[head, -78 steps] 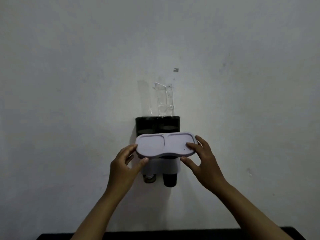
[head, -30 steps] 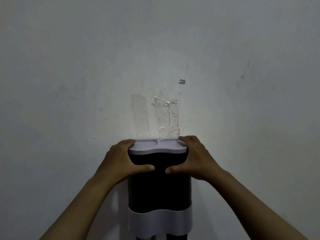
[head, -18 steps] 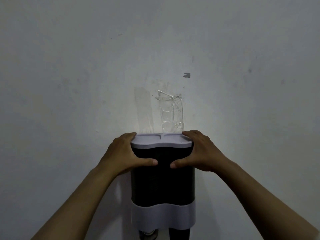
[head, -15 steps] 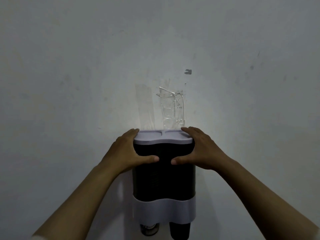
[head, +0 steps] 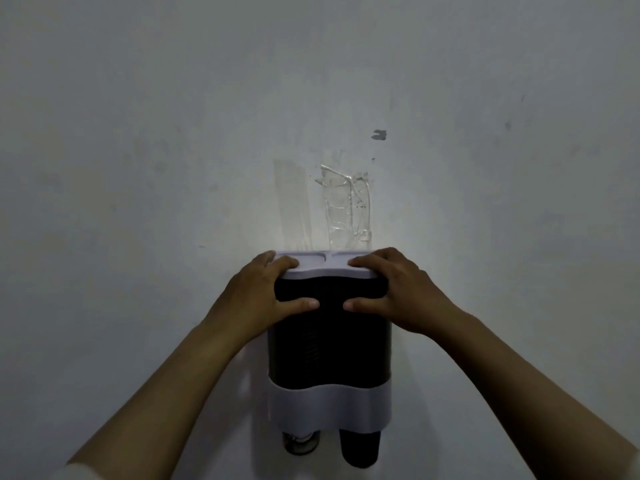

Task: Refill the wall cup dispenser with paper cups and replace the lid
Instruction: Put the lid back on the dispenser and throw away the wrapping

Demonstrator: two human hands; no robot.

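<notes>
Two hands are engaged on one assembly — the lid (head: 327, 266) of the wall cup dispenser (head: 330, 344). The lid, pale grey with two shallow recesses, sits on top of the dark twin-tube body, which is fixed to the wall (head: 138, 133) at centre frame. It appears level and flush along its visible front edge; the rear edge against the wall cannot be checked from this view.

The left hand (head: 263, 299) is curled over the lid's left end: fingers lie on its top surface, thumb laid across the dark front below. The right hand (head: 394, 292) mirrors this at the right end. Both grip lid and body together, the thumb tips close to each other but apart.

Below, a pale band (head: 329, 407) wraps the lower body. Two outlets project beneath it — a dark paper cup (head: 358, 448) at the right, and a smaller ringed end (head: 299, 443) at the left whose nature is unclear. Strips of clear tape (head: 346, 206) cling to the wall directly above the lid.

Judged step: lid replacement, in its final seating phase; the refill itself appears complete. The next move calls for even downward pressure at both ends until the lid is fully home, then release of both hands without dragging the lid upward. Uneven pressure could tilt the lid or strain the wall mounting.
</notes>
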